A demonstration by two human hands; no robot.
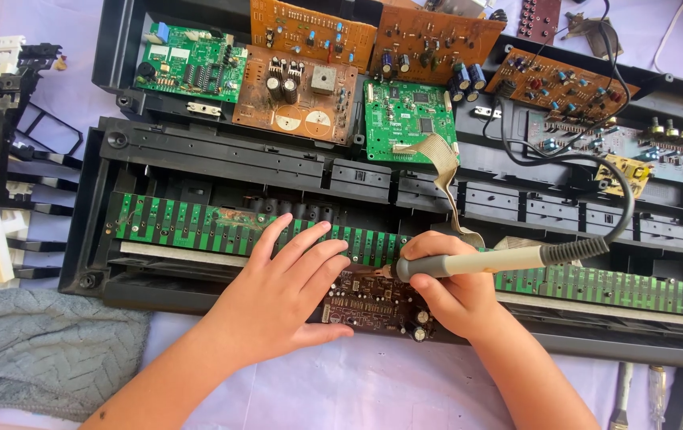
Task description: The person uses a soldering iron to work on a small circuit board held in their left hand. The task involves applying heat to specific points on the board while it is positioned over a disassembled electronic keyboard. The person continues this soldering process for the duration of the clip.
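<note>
The right hand [453,295] is closed around the grey handle of a soldering iron [477,261], whose tip touches the upper edge of a small dark brown circuit board [373,299] lying at the front of an opened black keyboard case [198,151]. The left hand [277,295] lies flat, fingers spread and gripping nothing, pressing on the left end of that board and over the long green contact strip [190,227]. A grey cloth [39,350] sits at the lower left
</note>
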